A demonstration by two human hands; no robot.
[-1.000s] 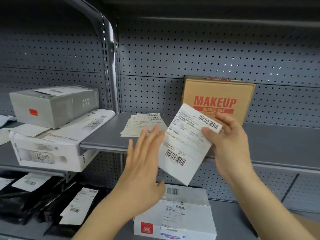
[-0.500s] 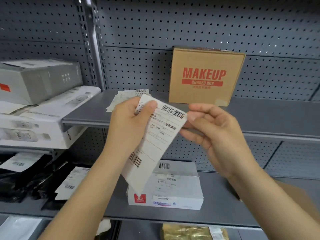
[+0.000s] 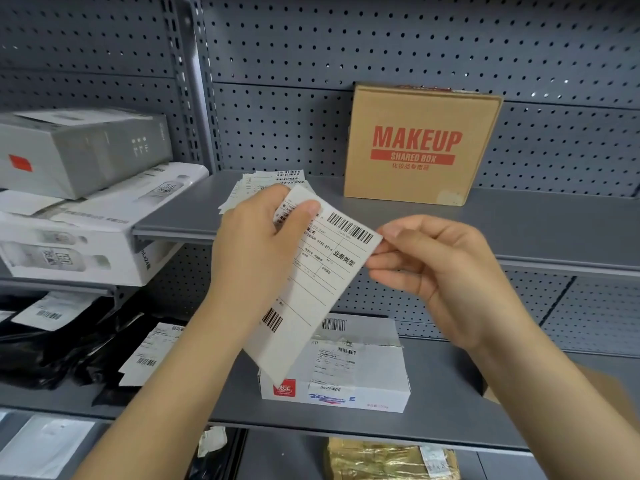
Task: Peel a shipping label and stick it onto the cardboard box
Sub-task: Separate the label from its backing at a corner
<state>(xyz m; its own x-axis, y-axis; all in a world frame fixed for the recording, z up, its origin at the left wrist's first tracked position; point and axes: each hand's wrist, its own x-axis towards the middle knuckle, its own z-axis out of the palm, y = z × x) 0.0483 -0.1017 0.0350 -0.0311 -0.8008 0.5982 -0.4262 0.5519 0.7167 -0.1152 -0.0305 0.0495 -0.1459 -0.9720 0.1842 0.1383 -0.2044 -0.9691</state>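
A white shipping label (image 3: 311, 285) with barcodes hangs in front of me, still one sheet. My left hand (image 3: 256, 251) grips its upper left edge, thumb on the printed face. My right hand (image 3: 429, 268) pinches the label's upper right corner between thumb and fingertips. A brown cardboard box (image 3: 419, 143) printed "MAKEUP SHARED BOX" stands upright on the grey shelf (image 3: 519, 220) behind, leaning against the pegboard, apart from both hands. A stack of more labels (image 3: 263, 183) lies on that shelf, partly hidden by my left hand.
White and grey boxes (image 3: 86, 202) are stacked on the left shelf. A white parcel (image 3: 349, 372) with labels sits on the lower shelf under the held label. Black bags with labels (image 3: 69, 341) lie lower left. A gold package (image 3: 388, 459) rests on the bottom shelf.
The label passed from my right hand alone into my left hand's grip. My right hand shifted to pinch the upper right corner. The view dropped and moved closer.
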